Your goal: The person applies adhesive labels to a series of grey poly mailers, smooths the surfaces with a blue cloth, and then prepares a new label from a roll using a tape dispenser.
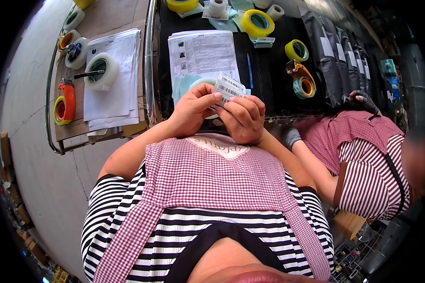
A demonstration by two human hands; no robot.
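Between my hands is a small stack of white barcode labels [229, 87], held up in front of my chest at the table's near edge. My left hand [193, 108] pinches the stack's left side between thumb and fingers. On the right side, my right hand [243, 118] grips the lower corner with curled fingers. Just behind the left hand lie pale blue-green label sheets [182, 87], partly covered by a whitish roll. Under these rests a printed paper sheet [205, 52] on the black table. A blue pen [250, 70] lies to its right.
Yellow tape rolls [257, 23] and an orange tape dispenser [301, 79] sit farther back and right. Grey bags with white labels [327, 47] line the right side, near a co-worker's gloved hand [363, 100]. A side table at left holds papers [111, 94] and clear tape [109, 78].
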